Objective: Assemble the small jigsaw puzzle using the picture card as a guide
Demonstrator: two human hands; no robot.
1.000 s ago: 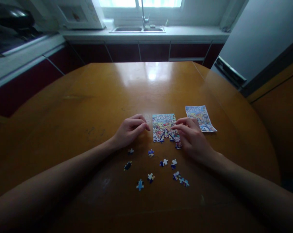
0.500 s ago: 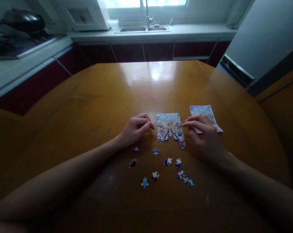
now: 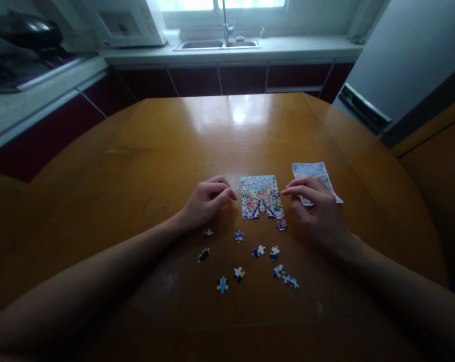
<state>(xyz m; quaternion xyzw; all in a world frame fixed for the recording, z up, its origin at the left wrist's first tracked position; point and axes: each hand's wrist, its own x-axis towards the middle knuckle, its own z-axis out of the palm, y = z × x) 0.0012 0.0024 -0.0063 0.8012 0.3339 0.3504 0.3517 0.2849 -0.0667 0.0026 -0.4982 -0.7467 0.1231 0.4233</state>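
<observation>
A partly assembled jigsaw puzzle (image 3: 259, 193) with a colourful crowded picture lies on the table between my hands. Gaps show along its bottom edge, and one piece sticks out at the lower right corner. My left hand (image 3: 209, 201) rests on the table just left of it, fingers loosely bent and holding nothing that I can see. On the other side, my right hand (image 3: 313, 206) has its fingers stretched to the puzzle's right edge, thumb apart, nothing in it. Several loose pieces lie nearer to me, among them a blue one (image 3: 222, 284), a purple one (image 3: 239, 236) and a dark one (image 3: 203, 255).
A printed picture sheet (image 3: 310, 170) lies partly under or behind my right hand. The wooden table (image 3: 167, 151) has a rounded outline. Beyond it are a counter with a sink (image 3: 202, 45), a stove with a wok (image 3: 27, 30), and a refrigerator (image 3: 404, 55) at right.
The whole view has shifted slightly as the head moved. Both hands, the puzzle and the loose pieces keep their places on the table.
</observation>
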